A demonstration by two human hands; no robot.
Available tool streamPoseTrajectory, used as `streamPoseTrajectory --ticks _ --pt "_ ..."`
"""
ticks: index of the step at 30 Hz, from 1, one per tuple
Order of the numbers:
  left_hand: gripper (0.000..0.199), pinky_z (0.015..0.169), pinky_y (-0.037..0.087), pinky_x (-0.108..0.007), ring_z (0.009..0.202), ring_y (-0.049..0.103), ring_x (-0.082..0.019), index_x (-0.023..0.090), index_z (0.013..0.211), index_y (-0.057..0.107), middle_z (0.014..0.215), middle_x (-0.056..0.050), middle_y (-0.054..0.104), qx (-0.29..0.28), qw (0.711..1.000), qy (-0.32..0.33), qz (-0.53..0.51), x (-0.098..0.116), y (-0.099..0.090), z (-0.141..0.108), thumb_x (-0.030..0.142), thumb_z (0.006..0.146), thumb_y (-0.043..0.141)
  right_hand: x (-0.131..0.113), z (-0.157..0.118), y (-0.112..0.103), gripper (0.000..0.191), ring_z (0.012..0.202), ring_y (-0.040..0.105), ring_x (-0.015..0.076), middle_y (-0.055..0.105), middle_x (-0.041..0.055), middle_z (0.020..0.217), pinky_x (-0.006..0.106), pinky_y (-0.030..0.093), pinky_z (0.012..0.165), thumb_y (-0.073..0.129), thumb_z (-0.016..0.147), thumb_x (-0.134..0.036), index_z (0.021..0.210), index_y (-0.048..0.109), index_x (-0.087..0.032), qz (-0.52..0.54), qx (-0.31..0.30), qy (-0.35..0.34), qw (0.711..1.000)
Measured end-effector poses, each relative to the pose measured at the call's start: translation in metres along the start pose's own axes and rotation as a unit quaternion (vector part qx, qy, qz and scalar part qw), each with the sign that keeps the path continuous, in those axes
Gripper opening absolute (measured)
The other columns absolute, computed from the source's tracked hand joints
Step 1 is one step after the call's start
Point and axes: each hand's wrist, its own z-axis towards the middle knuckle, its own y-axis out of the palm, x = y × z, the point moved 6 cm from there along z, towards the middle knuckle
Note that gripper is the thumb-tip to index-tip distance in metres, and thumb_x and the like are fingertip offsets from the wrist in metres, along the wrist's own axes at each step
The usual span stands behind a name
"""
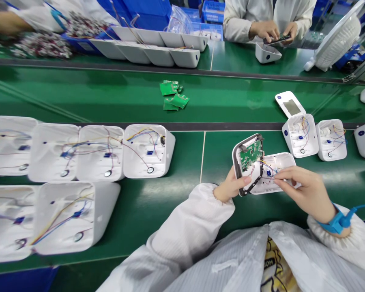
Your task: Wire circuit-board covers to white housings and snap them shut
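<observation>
My left hand [232,185] grips the lower edge of a white cover with a dark rim [237,162], tilted up, a green circuit board [252,155] on its inner side. Right beside it lies an open white housing [281,161], with thin coloured wires and a small blue part [269,173] inside. Over that housing, my right hand [304,186] pinches a thin wire between thumb and fingertips. A blue band with a cord circles my right wrist.
Open white housings with wires [170,152] stand at the left; others [331,152] stand at the right, near a white cover [280,103]. Green boards [180,100] lie on the middle strip. Across the bench, a person's hands hold a dark part above a housing [263,56].
</observation>
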Motion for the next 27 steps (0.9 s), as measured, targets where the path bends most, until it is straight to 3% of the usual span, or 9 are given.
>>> streamPoseTrajectory --ticks 2,4,8,14,22,27 --pt "0.069 0.109 0.041 -0.052 0.121 0.059 -0.036 0.017 0.125 0.062 0.121 -0.012 0.07 -0.005 1.0 0.002 0.005 0.0 0.0 0.0 0.044 0.065 0.083 -0.001 0.004 0.009 0.006 0.076 0.068 0.016 0.074 0.0024 0.086 0.025 0.053 0.061 0.066 0.09 -0.023 0.088 0.072 -0.023 0.043 0.033 0.018 0.998" --pt "0.068 0.109 0.04 -0.052 0.122 0.059 -0.036 0.017 0.123 0.063 0.121 -0.012 0.069 -0.013 1.0 0.005 0.01 -0.001 0.0 0.0 0.046 0.065 0.083 -0.001 0.007 0.019 0.008 0.077 0.068 0.0163 0.074 0.0021 0.085 0.026 0.053 0.064 0.066 0.09 -0.023 0.088 0.074 -0.023 0.087 0.045 0.031 0.995" --pt "0.068 0.111 0.039 -0.051 0.121 0.059 -0.035 0.017 0.12 0.065 0.12 -0.012 0.07 -0.02 0.999 0.024 0.036 -0.003 -0.001 0.001 0.052 0.065 0.083 -0.001 0.015 0.036 0.011 0.077 0.068 0.0159 0.073 0.0016 0.084 0.028 0.055 0.07 0.066 0.09 -0.027 0.096 0.075 -0.024 0.145 0.02 0.061 0.987" --pt "0.063 0.108 0.042 -0.052 0.116 0.062 -0.033 0.018 0.119 0.065 0.115 -0.011 0.07 -0.059 0.997 0.038 0.024 -0.007 0.003 0.001 0.053 0.069 0.08 -0.004 0.023 0.046 0.018 0.062 0.061 0.0136 0.07 0.0007 0.073 0.025 0.051 0.06 0.068 0.087 -0.035 0.076 0.07 -0.021 0.114 0.011 0.102 0.988" --pt "0.066 0.108 0.04 -0.051 0.112 0.061 -0.031 0.018 0.112 0.066 0.112 -0.01 0.069 -0.019 0.998 0.036 0.052 -0.015 -0.006 0.0 0.058 0.062 0.082 -0.006 0.021 0.051 0.014 0.068 0.064 0.0153 0.072 0.0008 0.078 0.027 0.05 0.067 0.062 0.091 -0.027 0.083 0.072 -0.022 0.066 -0.011 0.096 0.993" --pt "0.067 0.105 0.042 -0.051 0.108 0.061 -0.031 0.017 0.112 0.066 0.106 -0.009 0.068 -0.021 0.998 0.028 0.061 -0.016 -0.007 -0.001 0.06 0.062 0.081 -0.006 0.022 0.053 0.013 0.066 0.062 0.0147 0.071 0.0008 0.076 0.025 0.049 0.063 0.064 0.089 -0.028 0.079 0.069 -0.021 0.091 -0.005 0.094 0.991"
